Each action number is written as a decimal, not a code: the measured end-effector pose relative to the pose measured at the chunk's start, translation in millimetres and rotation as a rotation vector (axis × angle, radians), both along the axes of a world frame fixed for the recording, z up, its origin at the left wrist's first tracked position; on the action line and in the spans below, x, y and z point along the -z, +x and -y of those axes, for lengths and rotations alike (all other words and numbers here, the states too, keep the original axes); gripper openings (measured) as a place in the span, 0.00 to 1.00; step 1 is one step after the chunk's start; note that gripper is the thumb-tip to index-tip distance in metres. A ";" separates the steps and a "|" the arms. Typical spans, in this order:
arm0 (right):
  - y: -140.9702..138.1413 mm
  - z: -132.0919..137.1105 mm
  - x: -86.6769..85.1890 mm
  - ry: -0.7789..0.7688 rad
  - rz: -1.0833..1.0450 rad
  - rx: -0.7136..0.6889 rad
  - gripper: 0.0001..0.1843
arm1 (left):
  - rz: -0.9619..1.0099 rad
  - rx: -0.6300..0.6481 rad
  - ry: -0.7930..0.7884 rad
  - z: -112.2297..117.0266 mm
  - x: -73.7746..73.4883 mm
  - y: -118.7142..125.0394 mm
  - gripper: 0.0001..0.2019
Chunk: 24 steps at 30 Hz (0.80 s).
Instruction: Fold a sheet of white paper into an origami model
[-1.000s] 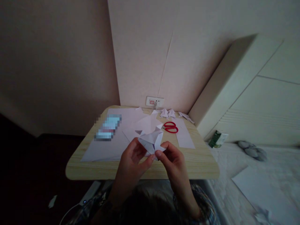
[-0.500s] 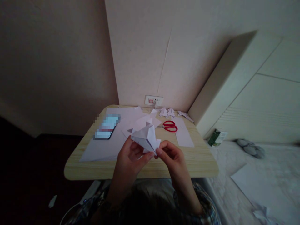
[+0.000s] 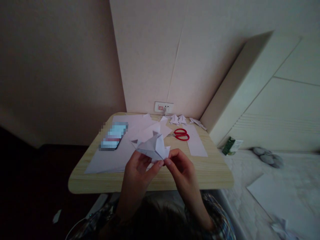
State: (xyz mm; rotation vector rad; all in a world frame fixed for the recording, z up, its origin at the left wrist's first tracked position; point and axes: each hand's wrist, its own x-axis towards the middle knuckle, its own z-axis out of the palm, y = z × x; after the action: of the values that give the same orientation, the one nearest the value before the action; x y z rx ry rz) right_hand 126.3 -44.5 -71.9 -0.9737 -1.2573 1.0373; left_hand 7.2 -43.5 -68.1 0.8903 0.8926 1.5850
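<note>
Both hands hold a folded white paper figure (image 3: 151,147) above the near part of a small wooden table (image 3: 212,173). My left hand (image 3: 136,173) grips it from below and the left, thumb pressed against its lower edge. My right hand (image 3: 181,168) pinches its lower right corner with thumb and fingertips. The figure has pointed flaps sticking up and to the left.
White paper sheets (image 3: 110,156) cover the table, with red scissors (image 3: 182,134), a phone (image 3: 113,136) and small folded paper pieces (image 3: 178,119) near the wall socket (image 3: 163,107). A bed with a loose sheet (image 3: 275,196) and a green packet (image 3: 231,146) lies to the right.
The paper figure has turned and shifted left in my hands, its points now aimed up and left. My right hand's pinch moved slightly left with it.
</note>
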 end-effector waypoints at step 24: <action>18.2 -2.4 -3.7 0.393 0.554 0.101 0.11 | -0.622 0.167 0.048 -10.1 -8.4 -36.5 0.05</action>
State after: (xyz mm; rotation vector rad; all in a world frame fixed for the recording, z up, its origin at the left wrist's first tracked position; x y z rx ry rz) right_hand 144.5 -42.1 -68.2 -1.0323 -1.7621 0.4167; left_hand -29.3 -33.4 -59.7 1.4933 1.1715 1.1978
